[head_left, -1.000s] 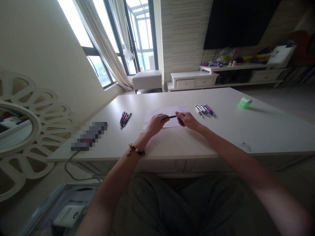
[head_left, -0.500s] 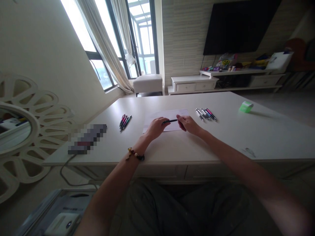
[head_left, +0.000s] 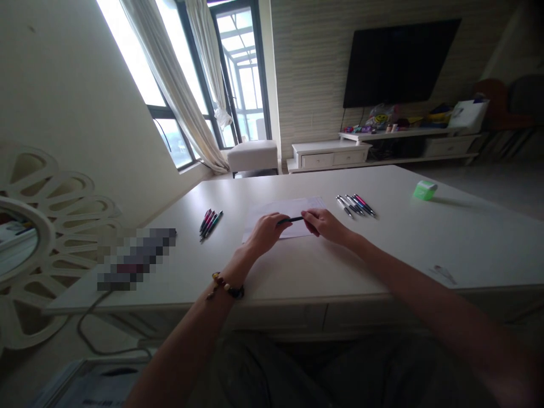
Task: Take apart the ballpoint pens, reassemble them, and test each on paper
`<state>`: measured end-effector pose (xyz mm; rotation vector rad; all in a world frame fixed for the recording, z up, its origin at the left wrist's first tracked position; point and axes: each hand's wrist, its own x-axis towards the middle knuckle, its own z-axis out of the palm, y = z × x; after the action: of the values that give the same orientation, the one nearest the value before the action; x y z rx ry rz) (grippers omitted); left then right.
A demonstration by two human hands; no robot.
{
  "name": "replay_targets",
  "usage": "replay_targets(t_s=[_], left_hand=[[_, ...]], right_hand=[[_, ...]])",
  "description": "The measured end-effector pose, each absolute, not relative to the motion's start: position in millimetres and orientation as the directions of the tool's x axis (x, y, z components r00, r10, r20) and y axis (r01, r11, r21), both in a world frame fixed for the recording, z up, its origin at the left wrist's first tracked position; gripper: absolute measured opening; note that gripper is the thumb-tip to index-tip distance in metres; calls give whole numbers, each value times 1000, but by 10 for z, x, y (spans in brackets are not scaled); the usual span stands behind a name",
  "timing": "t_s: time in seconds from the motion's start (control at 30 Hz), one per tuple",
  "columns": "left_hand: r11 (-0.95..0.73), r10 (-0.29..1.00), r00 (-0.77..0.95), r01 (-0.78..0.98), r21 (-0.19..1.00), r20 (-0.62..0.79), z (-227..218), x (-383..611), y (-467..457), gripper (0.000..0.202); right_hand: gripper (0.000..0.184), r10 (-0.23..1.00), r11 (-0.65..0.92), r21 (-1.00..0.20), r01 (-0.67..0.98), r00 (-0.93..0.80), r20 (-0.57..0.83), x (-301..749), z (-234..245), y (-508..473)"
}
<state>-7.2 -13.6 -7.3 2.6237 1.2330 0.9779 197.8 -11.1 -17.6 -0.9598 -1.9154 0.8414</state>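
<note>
My left hand (head_left: 264, 233) and my right hand (head_left: 323, 225) rest over a white sheet of paper (head_left: 264, 213), with a slim dark pen (head_left: 291, 220) held between them. The left fingers grip one end of the pen, and the right fingertips pinch the other end. A beaded bracelet (head_left: 225, 286) circles my left wrist. Left of the paper lies a small bunch of pens (head_left: 211, 224) with pink and green barrels. Right of the paper lies a second bunch of metal-tipped pens (head_left: 355, 205).
All of this lies on a white table (head_left: 382, 255) with drawers below its front edge. A green block (head_left: 425, 190) stands at the right, and a pixelated object (head_left: 136, 259) lies at the left. A cable hangs below the left edge.
The whole scene sits lower in the view, as the head has tilted up slightly. Both hands keep the same hold on the dark pen.
</note>
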Motion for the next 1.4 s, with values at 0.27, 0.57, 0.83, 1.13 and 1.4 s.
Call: replay_targets(t_s=[0.27,0.57,0.83,1.13,1.4], left_hand=[[-677,712,465,655,337,526,-54,-72,-146,23],[-684,700,467,654,322,540,-56,-81,-135,21],[-679,673,413,673,293,614,-32,-101,-142,22],[-546,744,162,707,450,649,-53,-133,-67,13],[-607,788,284,504,615,546,-75,-24,-114,28]], right_hand=[[45,854,491,-817,301,-350,385,1961,-152,-141],[43,829,530,-779,335,-400,391,1987,-133,-145],[50,861,471,-844,256,-344,376,1945,-164,-84],[42,807,514,-590,623,-120,578,2150,-166,-1],[20,751,536,-308,786,-278,598,1960,-107,-131]])
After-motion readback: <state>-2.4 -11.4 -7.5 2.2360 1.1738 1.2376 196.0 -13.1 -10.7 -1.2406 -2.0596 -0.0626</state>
